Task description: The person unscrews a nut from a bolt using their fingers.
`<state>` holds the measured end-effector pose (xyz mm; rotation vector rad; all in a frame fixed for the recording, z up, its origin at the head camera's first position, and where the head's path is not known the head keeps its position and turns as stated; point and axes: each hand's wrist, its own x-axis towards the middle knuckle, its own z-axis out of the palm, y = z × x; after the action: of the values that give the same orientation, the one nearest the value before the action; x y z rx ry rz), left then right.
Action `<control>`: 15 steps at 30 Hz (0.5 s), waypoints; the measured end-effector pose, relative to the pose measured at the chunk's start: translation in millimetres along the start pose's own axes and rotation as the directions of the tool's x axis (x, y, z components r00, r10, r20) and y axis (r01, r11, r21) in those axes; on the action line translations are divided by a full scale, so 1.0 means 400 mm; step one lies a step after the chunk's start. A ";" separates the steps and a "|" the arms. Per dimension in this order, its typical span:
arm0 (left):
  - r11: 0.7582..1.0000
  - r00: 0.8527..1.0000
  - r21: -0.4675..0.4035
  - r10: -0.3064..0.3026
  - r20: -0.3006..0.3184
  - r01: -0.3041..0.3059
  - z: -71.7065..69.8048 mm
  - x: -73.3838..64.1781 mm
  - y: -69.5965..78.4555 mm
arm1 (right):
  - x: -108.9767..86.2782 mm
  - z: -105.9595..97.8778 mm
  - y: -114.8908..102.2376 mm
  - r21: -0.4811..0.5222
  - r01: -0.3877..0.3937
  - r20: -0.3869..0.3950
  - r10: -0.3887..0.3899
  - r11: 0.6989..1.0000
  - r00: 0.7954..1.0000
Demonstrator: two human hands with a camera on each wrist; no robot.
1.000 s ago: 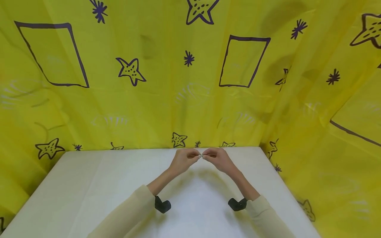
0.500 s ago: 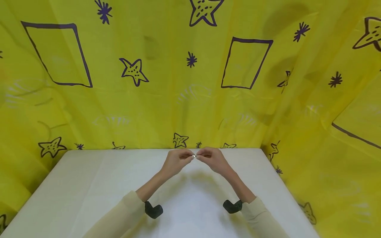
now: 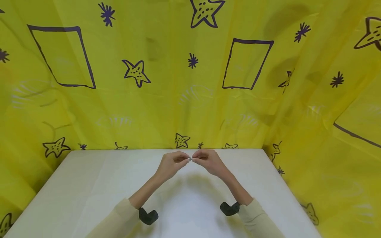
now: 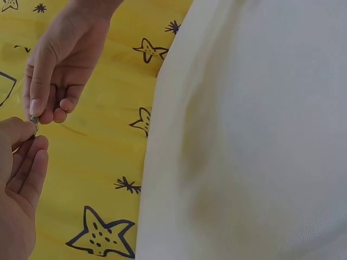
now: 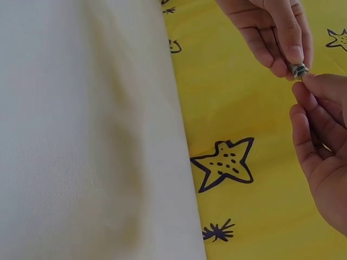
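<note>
A small silvery metal piece (image 3: 190, 159) with a ridged, ring-like outline sits between both hands, above the far part of the white table. My left hand (image 3: 171, 165) pinches one end between thumb and index finger. From the other side, my right hand (image 3: 210, 162) pinches the opposite end the same way. The right wrist view shows the metal piece (image 5: 299, 70) closer, with a dark band around it and fingertips covering much of its length. Only a sliver of the metal piece (image 4: 34, 120) shows in the left wrist view. Its exact kind I cannot tell.
The white table (image 3: 98, 191) stretches below the hands, carrying their soft shadows. Yellow curtain (image 3: 166, 109) with dark stars and frames hangs along its back and sides. Black wrist cameras (image 3: 148, 216) are strapped at both cuffs.
Both hands have drifted left and slightly nearer the body together, still pinching the small metal piece. The head view has shifted a little, moving the curtain pattern to the right.
</note>
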<state>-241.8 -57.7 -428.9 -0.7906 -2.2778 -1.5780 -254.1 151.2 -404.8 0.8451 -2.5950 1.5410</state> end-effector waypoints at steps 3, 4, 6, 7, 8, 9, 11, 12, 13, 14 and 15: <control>1.000 1.000 -0.006 -0.003 -0.003 0.003 -0.006 -0.008 0.006 | 0.001 0.006 0.010 0.025 0.010 0.002 -0.011 1.000 1.000; 1.000 1.000 -0.008 -0.006 -0.007 0.006 -0.008 -0.010 0.009 | 0.000 0.007 0.010 0.034 0.015 0.002 -0.015 0.999 1.000; 1.000 1.000 -0.017 -0.015 -0.015 0.014 -0.012 -0.013 0.013 | -0.001 0.008 0.006 0.049 0.020 0.003 -0.020 0.999 1.000; 1.000 1.000 -0.022 -0.015 -0.021 0.015 -0.013 -0.015 0.016 | -0.002 0.009 0.003 0.057 0.021 0.003 -0.021 0.998 1.000; 0.999 0.999 -0.029 -0.018 -0.026 0.018 -0.014 -0.017 0.019 | -0.003 0.009 0.000 0.062 0.020 0.002 -0.020 0.998 1.000; 0.999 0.999 -0.037 -0.019 -0.031 0.018 -0.016 -0.018 0.021 | -0.004 0.009 -0.003 0.067 0.021 0.001 -0.022 0.998 1.000; 0.999 0.999 -0.052 -0.019 -0.039 0.017 -0.019 -0.022 0.027 | -0.005 0.010 -0.009 0.076 0.028 0.000 -0.028 0.997 1.000; 0.998 0.999 -0.056 -0.020 -0.042 0.018 -0.020 -0.023 0.029 | -0.006 0.010 -0.012 0.079 0.026 -0.001 -0.026 0.997 1.000; 0.998 0.999 -0.059 -0.021 -0.045 0.018 -0.022 -0.025 0.031 | -0.006 0.011 -0.014 0.084 0.027 -0.001 -0.027 0.996 1.000; 0.998 0.999 -0.061 -0.023 -0.048 0.020 -0.023 -0.027 0.034 | -0.007 0.012 -0.018 0.087 0.028 -0.002 -0.028 0.996 1.000; 0.998 0.998 -0.056 -0.023 -0.050 0.020 -0.024 -0.028 0.038 | -0.007 0.013 -0.021 0.092 0.028 -0.003 -0.028 0.995 1.000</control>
<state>-225.0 -65.9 -419.1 -0.7332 -2.2234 -1.6585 -246.5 145.2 -401.4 0.8830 -2.5169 1.6648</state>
